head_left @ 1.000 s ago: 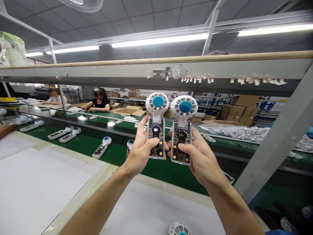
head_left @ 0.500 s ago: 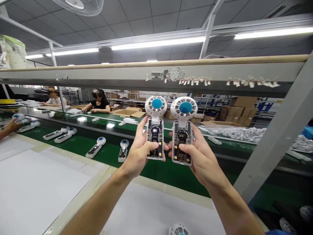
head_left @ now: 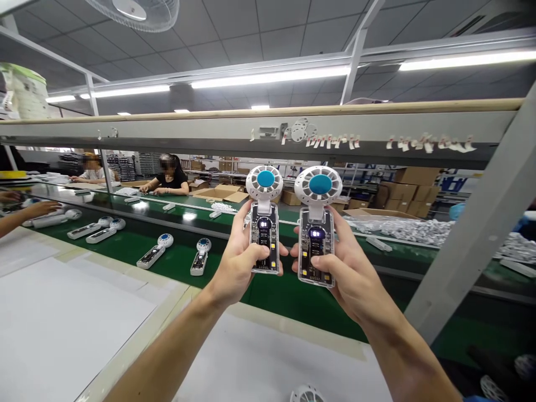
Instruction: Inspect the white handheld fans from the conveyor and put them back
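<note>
Two small handheld fans with clear bodies, white round heads and blue hubs are held upright side by side above the green belt. My left hand [head_left: 238, 262] is closed round the left fan [head_left: 264, 220], thumb on its lower front. My right hand [head_left: 349, 273] grips the right fan [head_left: 317, 229] the same way. Both fans show a lit purple display; the left one also shows small yellow lights.
Several more fans lie on the green conveyor belt [head_left: 176, 259], among them one fan [head_left: 200, 255] near my left hand. A grey shelf beam [head_left: 167, 131] crosses overhead, and a slanted post [head_left: 473, 223] stands right. Another person's hand [head_left: 39, 208] reaches in left. Two people sit across the belt.
The right fan's display changed from dim digits to a purple light. The fans on the belt have moved left. The other person's hand moved further in over the belt.
</note>
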`<state>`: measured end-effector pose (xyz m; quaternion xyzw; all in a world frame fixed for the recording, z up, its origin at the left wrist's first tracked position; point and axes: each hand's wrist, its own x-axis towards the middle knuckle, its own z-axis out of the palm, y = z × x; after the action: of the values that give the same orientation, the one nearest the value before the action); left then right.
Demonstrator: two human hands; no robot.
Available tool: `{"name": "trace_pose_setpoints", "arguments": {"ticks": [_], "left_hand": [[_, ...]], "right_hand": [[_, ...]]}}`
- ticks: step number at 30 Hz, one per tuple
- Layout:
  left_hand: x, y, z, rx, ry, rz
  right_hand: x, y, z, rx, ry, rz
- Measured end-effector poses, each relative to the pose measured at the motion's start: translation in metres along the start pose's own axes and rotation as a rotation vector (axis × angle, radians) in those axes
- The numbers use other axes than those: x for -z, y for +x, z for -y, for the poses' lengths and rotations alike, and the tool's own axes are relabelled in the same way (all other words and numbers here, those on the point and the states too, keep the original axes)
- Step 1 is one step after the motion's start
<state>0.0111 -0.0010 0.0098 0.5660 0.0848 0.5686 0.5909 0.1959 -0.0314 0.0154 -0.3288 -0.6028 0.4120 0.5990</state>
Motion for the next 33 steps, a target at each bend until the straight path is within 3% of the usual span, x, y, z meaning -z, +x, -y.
{"name": "trace_pose_setpoints", "arguments": {"ticks": [16, 26, 33], "left_hand": [[0.0014, -0.0046, 0.0034, -0.080, 0.064, 0.012], [0.0023, -0.0032, 0.0066, -0.093, -0.004, -0.039], [0.0011, -0.0038, 0.0071, -0.107, 0.026, -0.074]], "right_hand": [[-0.0013, -0.0029, 0.0055, -0.010, -0.033, -0.081], [-0.0044, -0.0023, 0.0052, -0.031, -0.029, -0.073], [0.0000, 0.0004, -0.0011, -0.021, 0.000, 0.007]]}}
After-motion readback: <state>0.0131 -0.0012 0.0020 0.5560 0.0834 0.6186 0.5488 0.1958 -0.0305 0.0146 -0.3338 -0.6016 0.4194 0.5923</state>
